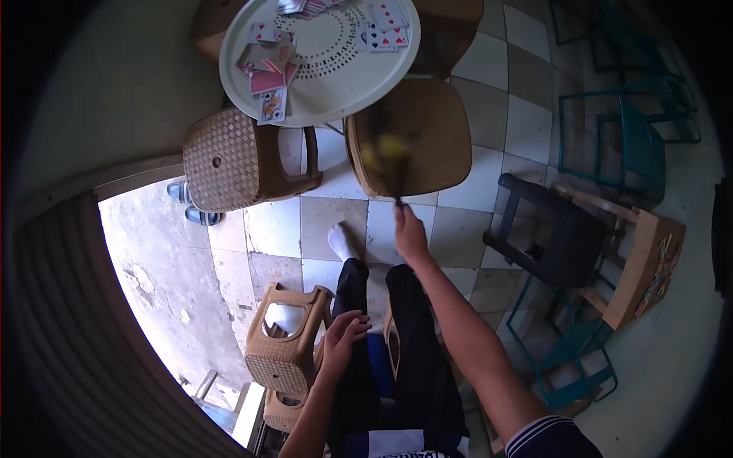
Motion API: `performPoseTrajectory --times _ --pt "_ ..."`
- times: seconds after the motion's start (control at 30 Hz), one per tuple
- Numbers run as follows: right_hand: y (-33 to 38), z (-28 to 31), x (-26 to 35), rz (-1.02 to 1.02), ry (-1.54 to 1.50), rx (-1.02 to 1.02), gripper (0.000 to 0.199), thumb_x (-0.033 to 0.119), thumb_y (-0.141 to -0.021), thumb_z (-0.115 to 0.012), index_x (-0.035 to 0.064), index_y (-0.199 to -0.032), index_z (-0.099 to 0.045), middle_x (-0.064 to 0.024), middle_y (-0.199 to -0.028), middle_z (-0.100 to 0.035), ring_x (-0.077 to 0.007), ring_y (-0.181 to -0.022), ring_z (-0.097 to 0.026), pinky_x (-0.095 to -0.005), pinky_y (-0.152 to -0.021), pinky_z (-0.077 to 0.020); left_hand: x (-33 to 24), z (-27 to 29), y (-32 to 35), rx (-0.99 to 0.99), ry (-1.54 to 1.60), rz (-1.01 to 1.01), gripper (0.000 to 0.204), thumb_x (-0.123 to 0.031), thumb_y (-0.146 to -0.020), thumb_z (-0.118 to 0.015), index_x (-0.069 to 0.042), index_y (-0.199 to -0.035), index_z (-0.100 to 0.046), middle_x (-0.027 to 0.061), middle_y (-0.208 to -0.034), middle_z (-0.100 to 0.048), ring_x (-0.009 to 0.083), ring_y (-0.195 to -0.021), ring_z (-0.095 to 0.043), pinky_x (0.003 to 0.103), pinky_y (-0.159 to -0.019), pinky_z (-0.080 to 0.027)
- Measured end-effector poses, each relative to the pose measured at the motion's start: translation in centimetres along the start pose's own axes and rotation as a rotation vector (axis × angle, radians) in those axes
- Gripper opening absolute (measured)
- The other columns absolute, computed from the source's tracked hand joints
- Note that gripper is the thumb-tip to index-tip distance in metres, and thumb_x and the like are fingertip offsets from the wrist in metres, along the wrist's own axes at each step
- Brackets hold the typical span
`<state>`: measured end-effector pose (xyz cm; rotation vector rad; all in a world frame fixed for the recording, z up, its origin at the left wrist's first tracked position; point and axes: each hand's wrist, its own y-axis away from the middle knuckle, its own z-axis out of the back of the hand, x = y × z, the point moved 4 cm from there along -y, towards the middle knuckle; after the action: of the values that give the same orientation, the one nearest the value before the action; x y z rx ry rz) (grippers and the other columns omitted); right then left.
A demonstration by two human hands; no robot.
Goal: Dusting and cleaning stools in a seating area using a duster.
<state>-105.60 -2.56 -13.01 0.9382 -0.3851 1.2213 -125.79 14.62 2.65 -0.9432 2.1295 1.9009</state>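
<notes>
My right hand (411,237) reaches forward, closed round the thin end of a dark-handled tool with a yellowish part (388,155). Motion smears that tool, so I cannot make out its exact kind; it extends over the seat of a brown woven-pattern plastic stool (439,145). Whether it touches the seat is not clear. Beside my left thigh, my left hand (345,340) hovers with loosely bent fingers apart and nothing in it. A lighter brown stool (279,359) stands just left of that hand.
Playing cards (382,37) lie on a round pale table (321,107) ahead. Another woven stool (221,164) stands at the table's left, near dark slippers (202,217). To the right are a black stool (553,237), teal metal chairs (641,145) and a wooden box-like piece (649,259).
</notes>
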Motion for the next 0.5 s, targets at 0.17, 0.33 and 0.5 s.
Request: performPoseTrajectory --times 0.17,0.33,0.5 --pt "1.2 0.1 0.5 -0.004 0.144 0.086 0.033 0.037 -0.103 -0.043 0.0062 -0.097 -0.053 -0.0246 -0.076 -0.064 -0.0485 -0.076 -0.062 -0.0582 -0.065 -0.0464 0.3 2.0 -5.3 0.015 -0.049 0.008 0.028 -0.019 -0.101 -0.055 -0.003 -0.125 -0.058 0.0087 -0.112 -0.067 0.0160 -0.099 -0.066 0.027 -0.084 -0.052" --pt "-3.3 8.8 -4.6 -0.292 -0.051 -0.545 0.051 0.041 -0.105 -0.040 -0.0037 -0.092 -0.060 -0.0221 -0.083 -0.066 -0.0393 -0.080 -0.063 -0.0478 -0.073 -0.0463 -6.4 0.0 -16.5 0.068 -0.203 -0.203 0.030 -0.017 -0.099 -0.058 -0.001 -0.124 -0.059 0.0082 -0.105 -0.068 0.0144 -0.095 -0.064 0.026 -0.083 -0.051" --pt "-3.2 5.6 -0.5 -0.064 0.058 -0.137 0.043 0.037 -0.105 -0.037 -0.0010 -0.096 -0.055 -0.0276 -0.086 -0.065 -0.0494 -0.085 -0.061 -0.0536 -0.073 -0.0476 -14.4 -0.5 -25.0 -0.079 -0.432 -0.481 0.055 -0.022 -0.096 -0.062 -0.002 -0.143 -0.042 0.0174 -0.133 -0.056 0.0250 -0.107 -0.063 0.034 -0.090 -0.051"
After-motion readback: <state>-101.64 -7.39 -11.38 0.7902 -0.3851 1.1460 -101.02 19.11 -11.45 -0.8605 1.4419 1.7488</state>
